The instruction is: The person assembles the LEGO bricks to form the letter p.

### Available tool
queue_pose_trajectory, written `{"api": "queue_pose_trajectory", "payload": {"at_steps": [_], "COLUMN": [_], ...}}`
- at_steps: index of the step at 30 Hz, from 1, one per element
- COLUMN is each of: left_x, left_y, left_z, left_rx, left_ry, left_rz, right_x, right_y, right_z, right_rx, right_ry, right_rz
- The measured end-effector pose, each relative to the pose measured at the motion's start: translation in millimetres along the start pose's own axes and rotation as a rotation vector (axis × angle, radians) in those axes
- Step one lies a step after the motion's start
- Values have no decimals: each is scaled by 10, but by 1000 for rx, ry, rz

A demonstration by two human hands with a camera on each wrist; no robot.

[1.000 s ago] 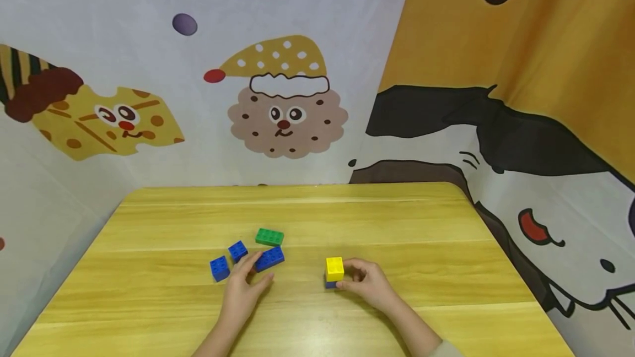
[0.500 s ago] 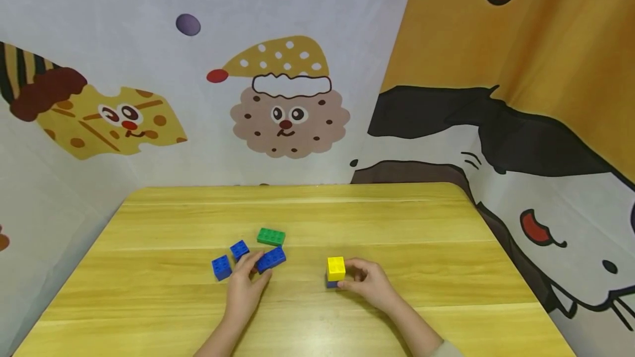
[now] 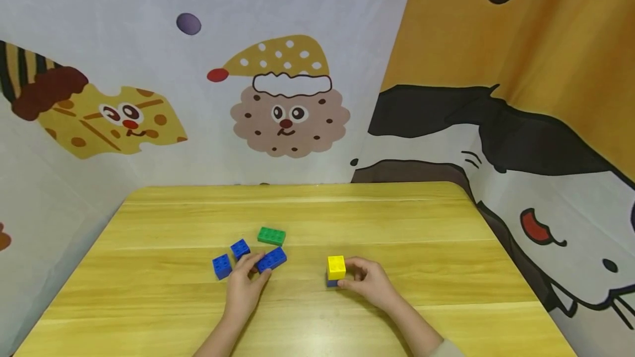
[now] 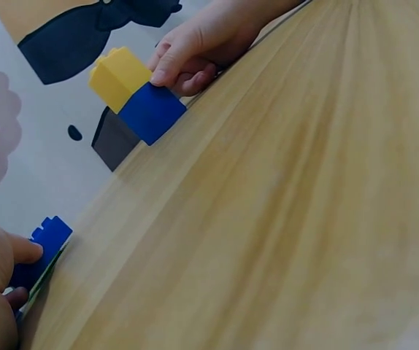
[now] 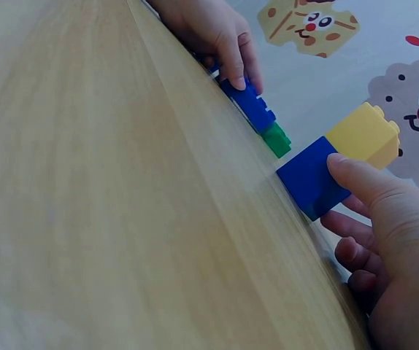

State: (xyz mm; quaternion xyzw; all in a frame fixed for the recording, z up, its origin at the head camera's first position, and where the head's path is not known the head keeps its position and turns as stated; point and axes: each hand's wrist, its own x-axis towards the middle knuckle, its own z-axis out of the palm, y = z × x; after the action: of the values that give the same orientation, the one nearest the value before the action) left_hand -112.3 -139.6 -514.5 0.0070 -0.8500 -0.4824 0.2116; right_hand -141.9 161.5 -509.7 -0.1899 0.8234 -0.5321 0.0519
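Just right of the middle of the table (image 3: 421, 225), the right hand (image 3: 369, 284) has the lower blue brick (image 4: 152, 113) between thumb and fingers, yellow brick (image 3: 335, 266) on top. Squeeze that off-centre and, I'd say, the tower could tip or part at the joint! Over toward the left edge, the left hand (image 3: 243, 286) pinches the long blue brick (image 3: 272, 259); a careless swing could knock the nearer small blue brick (image 3: 221, 266), the farther small blue brick (image 3: 240, 248), or the green brick (image 3: 271, 236) on the far-edge side. Only the head view lays out both small bricks plainly; the wrist views, though, show the lower blue brick's whole side, mostly hidden from above.
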Motion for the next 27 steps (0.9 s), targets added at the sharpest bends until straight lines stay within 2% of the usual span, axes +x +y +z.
{"api": "queue_pose_trajectory", "payload": {"at_steps": [8,20,24,27], "left_x": [10,-7,-16,-24], "left_y": [40,105,130,157], "left_z": [-16,-29,-36,-39], "left_rx": [-57,-116,-137,-149], "left_ry": [-21,-29,-36,-36], "left_rz": [-40,33,53,69], "right_x": [5,-21,-37,-63], "right_y": [-15,-54,-83,-184], "right_z": [-14,-25,-35,-57], "right_rx": [17,137,160,188], "right_ry": [-15,6,7,6], "right_rz": [9,51,28,-38]}}
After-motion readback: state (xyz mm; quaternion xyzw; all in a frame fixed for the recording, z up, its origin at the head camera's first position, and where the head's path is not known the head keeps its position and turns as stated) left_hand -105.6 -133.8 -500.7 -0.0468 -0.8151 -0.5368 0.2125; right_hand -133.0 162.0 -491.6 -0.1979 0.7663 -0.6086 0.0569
